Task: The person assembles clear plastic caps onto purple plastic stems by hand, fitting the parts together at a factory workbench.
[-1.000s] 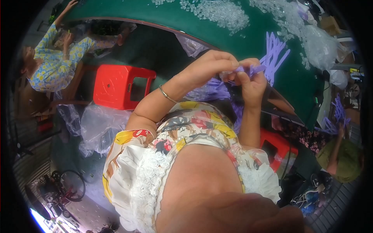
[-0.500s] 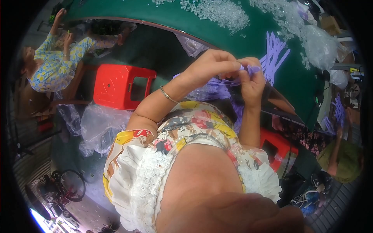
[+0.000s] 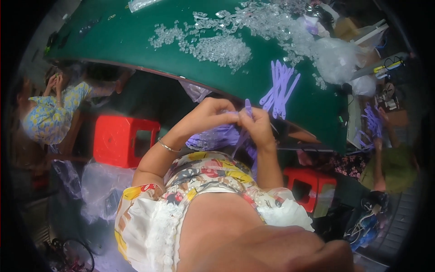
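Close together above my lap, both hands pinch one thin purple strip [image 3: 248, 107]. My left hand [image 3: 216, 113] has its thumb and fingers closed on the strip. From the other side, my right hand [image 3: 259, 126] grips it, and a short end stands up above the thumb. A heap of purple strips [image 3: 214, 138], partly in clear plastic, lies on my lap under my hands. On the table just beyond my right hand rests a loose bundle of similar purple strips [image 3: 280, 90]. The exact form of the held part is hidden by my fingers.
Small clear plastic pieces [image 3: 222, 51] are spread over the green table [image 3: 136, 45]. A clear plastic bag [image 3: 335, 59] sits at its right. Red stools [image 3: 115, 140] stand on both sides of me. One person [image 3: 56, 113] sits far left; another [image 3: 389, 167] at right handles purple strips.
The view has shifted, showing more of the table. My hands stay together on the strip, whose end now points up. The person at left has brought both hands together.
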`<control>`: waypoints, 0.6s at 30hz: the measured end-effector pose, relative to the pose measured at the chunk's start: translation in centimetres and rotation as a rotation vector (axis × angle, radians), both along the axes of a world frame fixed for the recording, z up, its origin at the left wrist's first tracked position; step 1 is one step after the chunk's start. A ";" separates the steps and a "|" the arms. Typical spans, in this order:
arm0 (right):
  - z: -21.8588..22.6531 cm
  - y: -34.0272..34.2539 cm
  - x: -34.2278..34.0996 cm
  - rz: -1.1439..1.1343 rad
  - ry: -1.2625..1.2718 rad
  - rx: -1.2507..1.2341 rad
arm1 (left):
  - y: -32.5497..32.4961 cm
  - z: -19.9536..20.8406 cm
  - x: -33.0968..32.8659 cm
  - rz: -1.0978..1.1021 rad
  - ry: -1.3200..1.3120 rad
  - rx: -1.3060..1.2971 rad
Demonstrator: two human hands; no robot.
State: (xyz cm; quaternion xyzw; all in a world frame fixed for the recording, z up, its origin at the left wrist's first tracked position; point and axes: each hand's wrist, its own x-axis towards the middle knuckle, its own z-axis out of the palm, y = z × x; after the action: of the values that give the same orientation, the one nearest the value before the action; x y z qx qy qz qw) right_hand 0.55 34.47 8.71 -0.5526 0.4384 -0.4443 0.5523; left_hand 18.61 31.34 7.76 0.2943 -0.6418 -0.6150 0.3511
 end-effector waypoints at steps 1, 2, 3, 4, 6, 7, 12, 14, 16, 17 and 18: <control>-0.3 0.0 -0.1 -0.003 0.003 -0.009 | 0.1 0.2 0.2 -0.032 -0.038 -0.001; -0.8 0.1 -0.1 0.066 -0.049 0.004 | 0.2 0.6 0.4 -0.063 -0.132 -0.100; -1.1 0.2 -0.1 0.136 -0.101 0.019 | 0.3 0.6 0.4 -0.067 -0.104 -0.035; -1.2 0.4 -0.1 0.137 -0.098 0.016 | 0.5 0.5 0.4 -0.070 -0.078 0.032; -1.3 0.6 0.0 0.097 -0.143 0.069 | 0.9 0.6 0.3 -0.078 0.002 0.041; -1.3 0.9 0.6 0.075 -0.191 0.008 | 1.1 0.7 0.2 -0.086 0.079 0.055; -1.4 1.2 2.3 0.060 -0.569 -0.063 | 1.9 0.1 -0.6 -0.035 0.355 0.374; -1.4 1.3 2.2 0.053 -0.630 0.024 | 2.0 -0.5 -0.9 0.002 0.450 0.450; -1.8 1.1 2.1 0.071 -0.654 0.022 | 1.9 -0.8 -1.1 0.025 0.591 0.539; -1.9 1.1 2.0 0.089 -0.678 0.023 | 1.9 -0.8 -1.1 0.026 0.592 0.538; -1.8 1.0 1.9 0.091 -0.677 0.023 | 1.8 -0.6 -1.0 0.012 0.538 0.524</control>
State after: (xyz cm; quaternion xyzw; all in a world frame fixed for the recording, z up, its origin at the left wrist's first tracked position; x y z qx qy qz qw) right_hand 2.46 35.49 6.87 -0.3867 0.2102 -0.5724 0.6919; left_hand 17.65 33.16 7.14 0.2060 -0.3456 -0.8116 0.4236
